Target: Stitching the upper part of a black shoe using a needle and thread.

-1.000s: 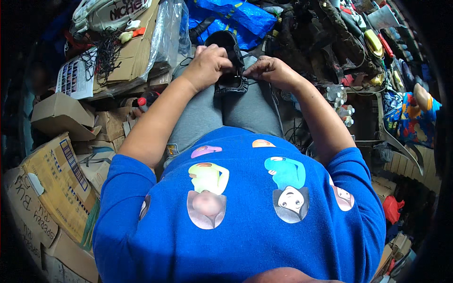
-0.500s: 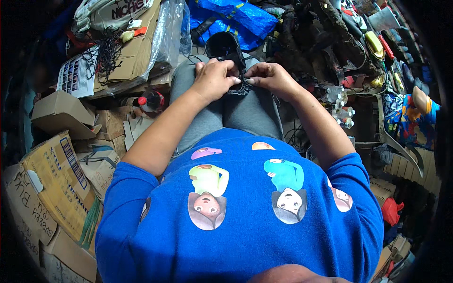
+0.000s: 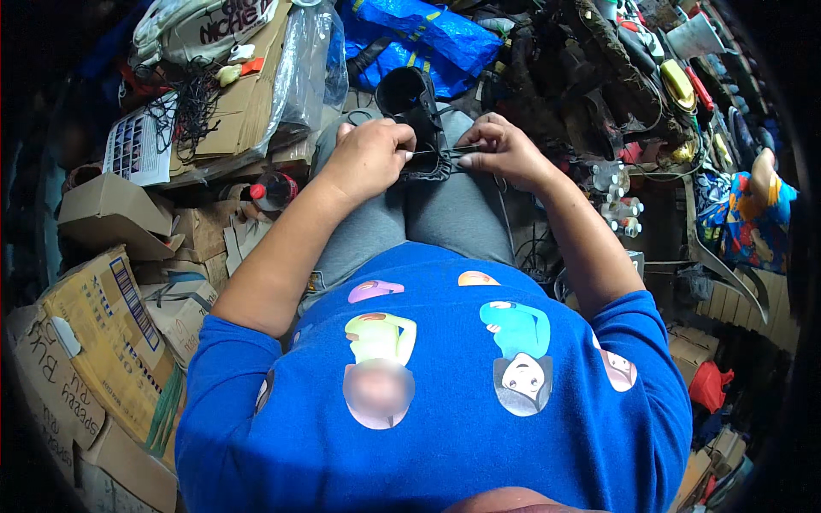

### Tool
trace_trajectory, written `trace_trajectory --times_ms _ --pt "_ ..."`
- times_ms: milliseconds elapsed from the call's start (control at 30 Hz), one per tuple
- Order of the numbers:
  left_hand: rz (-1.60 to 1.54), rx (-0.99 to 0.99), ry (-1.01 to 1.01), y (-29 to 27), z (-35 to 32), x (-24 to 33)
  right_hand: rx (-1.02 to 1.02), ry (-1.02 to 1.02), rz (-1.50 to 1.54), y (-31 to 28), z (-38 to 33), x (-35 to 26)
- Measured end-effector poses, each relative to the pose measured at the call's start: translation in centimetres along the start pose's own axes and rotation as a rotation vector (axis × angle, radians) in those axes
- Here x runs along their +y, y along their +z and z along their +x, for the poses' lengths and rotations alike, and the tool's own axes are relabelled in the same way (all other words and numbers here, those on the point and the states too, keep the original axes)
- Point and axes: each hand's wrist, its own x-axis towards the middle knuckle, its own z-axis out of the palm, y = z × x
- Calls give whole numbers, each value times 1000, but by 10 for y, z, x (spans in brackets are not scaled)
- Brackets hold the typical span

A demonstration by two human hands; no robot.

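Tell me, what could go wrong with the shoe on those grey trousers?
The black shoe rests on the grey trousers, so it might slip if the knees move.
A thin strand shows between the left hand and the right hand; pulling too hard could snap it.
The red-capped bottle appears beside the left forearm and might get bumped, though I can't tell how close it is.

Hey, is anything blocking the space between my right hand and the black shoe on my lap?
No solid obstacle is visible. Your right hand is just right of the black shoe, with only what looks like a thin dark strand across the narrow gap.
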Motion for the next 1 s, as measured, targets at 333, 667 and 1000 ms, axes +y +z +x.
trace_trajectory --times_ms 333,667,1000 --pt "-102 -65 197 16 15 -6 121 -50 -134 -28 -11 -7" --pt "-79 -32 165 19 12 -4 48 -310 -972 -19 2 -37" --pt "111 37 344 12 -4 -28 -121 -418 -978 -9 11 -16"
